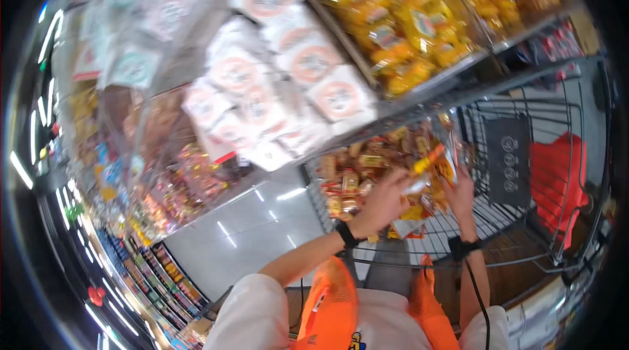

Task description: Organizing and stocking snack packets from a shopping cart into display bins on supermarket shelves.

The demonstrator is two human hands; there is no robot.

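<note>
Both hands are over a wire shopping cart (491, 220) filled at its far left with small wrapped snacks (351, 180). My right hand (460, 190) grips the edge of an orange snack packet (443, 171) with dark printing. Just left of it, my left hand (390, 196) reaches over the snacks, its fingertips by a yellow-and-orange wrapper (426, 161). Blur hides whether those fingers hold anything. Below the hands, a white-and-orange packet (409, 228) lies in the cart. Dark bands circle both wrists.
Beyond the cart is a display with white packets (314, 62) bearing round prints and yellow-wrapped snacks (422, 21). A dark panel (508, 161) and a red cloth-like item (560, 183) are at the cart's right. Grey floor (245, 232) shows at left.
</note>
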